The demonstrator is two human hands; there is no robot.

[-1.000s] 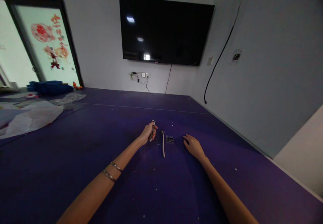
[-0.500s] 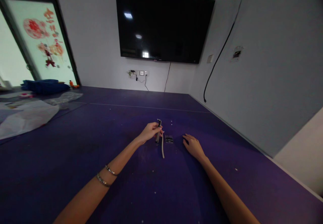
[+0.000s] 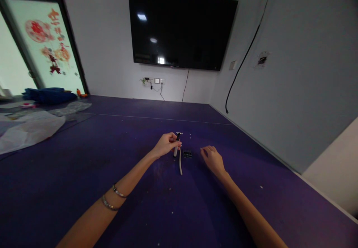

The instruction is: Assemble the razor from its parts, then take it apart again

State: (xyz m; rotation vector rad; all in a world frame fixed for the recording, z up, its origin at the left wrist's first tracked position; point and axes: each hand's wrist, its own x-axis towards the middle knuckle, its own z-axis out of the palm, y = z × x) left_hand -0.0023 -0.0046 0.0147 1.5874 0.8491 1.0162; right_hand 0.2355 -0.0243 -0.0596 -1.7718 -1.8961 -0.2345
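My left hand (image 3: 168, 143) is closed around what looks like a razor, with a thin T-shaped head, a black neck and a pale handle (image 3: 175, 152). Its head points up and away from me. A pale strip like a short tube or cord (image 3: 180, 165) hangs or lies just below those fingers; I cannot tell whether they touch it. To the right is a small dark item in clear plastic (image 3: 187, 154), on the purple surface (image 3: 134, 207). Beyond it, my right hand (image 3: 213, 159) holds nothing, its fingers loosely bent and apart.
White plastic sheeting (image 3: 33, 130) and a dark blue bundle (image 3: 50, 95) lie at the far left. A black television (image 3: 181, 28) hangs on the wall above sockets (image 3: 157, 81). A black cable (image 3: 246, 54) dangles along the right wall. Small white bits dot the surface.
The razor has turned in my left hand, so its head now shows broadside. My right hand has shifted slightly left and up, its fingers more bent.
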